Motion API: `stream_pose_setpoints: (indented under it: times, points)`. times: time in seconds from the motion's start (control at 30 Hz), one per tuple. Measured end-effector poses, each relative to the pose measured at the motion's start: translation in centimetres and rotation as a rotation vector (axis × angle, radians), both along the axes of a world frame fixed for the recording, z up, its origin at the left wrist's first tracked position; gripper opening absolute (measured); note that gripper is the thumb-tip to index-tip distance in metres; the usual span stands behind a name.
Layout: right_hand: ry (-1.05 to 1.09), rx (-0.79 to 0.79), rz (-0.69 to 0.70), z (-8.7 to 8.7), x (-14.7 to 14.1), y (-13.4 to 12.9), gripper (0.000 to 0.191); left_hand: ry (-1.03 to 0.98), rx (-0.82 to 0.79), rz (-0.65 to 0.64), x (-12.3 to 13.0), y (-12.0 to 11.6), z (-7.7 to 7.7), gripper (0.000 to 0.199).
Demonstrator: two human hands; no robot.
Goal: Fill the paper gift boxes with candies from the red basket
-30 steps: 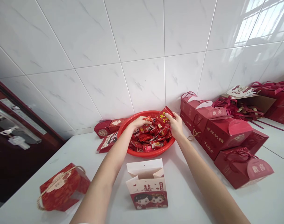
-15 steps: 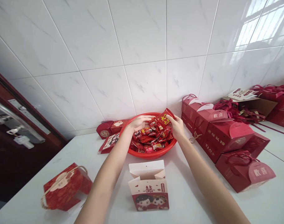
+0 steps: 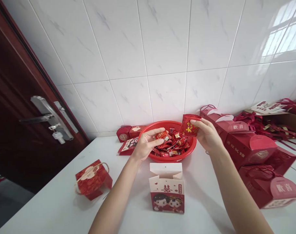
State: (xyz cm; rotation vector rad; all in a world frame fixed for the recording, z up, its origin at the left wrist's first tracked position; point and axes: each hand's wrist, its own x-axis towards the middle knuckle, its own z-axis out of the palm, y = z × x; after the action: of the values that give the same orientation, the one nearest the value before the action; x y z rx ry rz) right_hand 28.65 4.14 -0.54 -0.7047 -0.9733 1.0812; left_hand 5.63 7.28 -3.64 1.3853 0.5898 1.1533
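A red plastic basket (image 3: 171,160) full of red-wrapped candies (image 3: 173,144) stands against the tiled wall. Over its left side, my left hand (image 3: 148,143) pinches a small red-wrapped candy (image 3: 162,134) between thumb and fingers. At the basket's right rim, my right hand (image 3: 208,133) grips a larger flat red packet (image 3: 190,126) with gold lettering. Directly in front of the basket, a white and red paper gift box (image 3: 166,195) with two cartoon faces stands upright, its top flap raised.
A red box with a rope handle (image 3: 93,178) lies at left. Small red boxes (image 3: 137,130) and a flat printed package (image 3: 129,146) sit left of the basket. Stacked red gift boxes (image 3: 252,149) and ribbons (image 3: 251,122) fill the right. A door with a handle (image 3: 44,118) is far left.
My right hand has lifted the red packet to the basket's right rim. My left hand has come up from the candies with a small one. The view has turned left.
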Motion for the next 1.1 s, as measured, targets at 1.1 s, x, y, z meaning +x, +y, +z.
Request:
stream_pose_setpoints:
  times: [1.1]
  points:
    - [-0.383, 0.164, 0.022, 1.6, -0.2, -5.4, 0.029, 0.884, 0.592, -0.198, -3.3, -6.3, 2.7, 0.022]
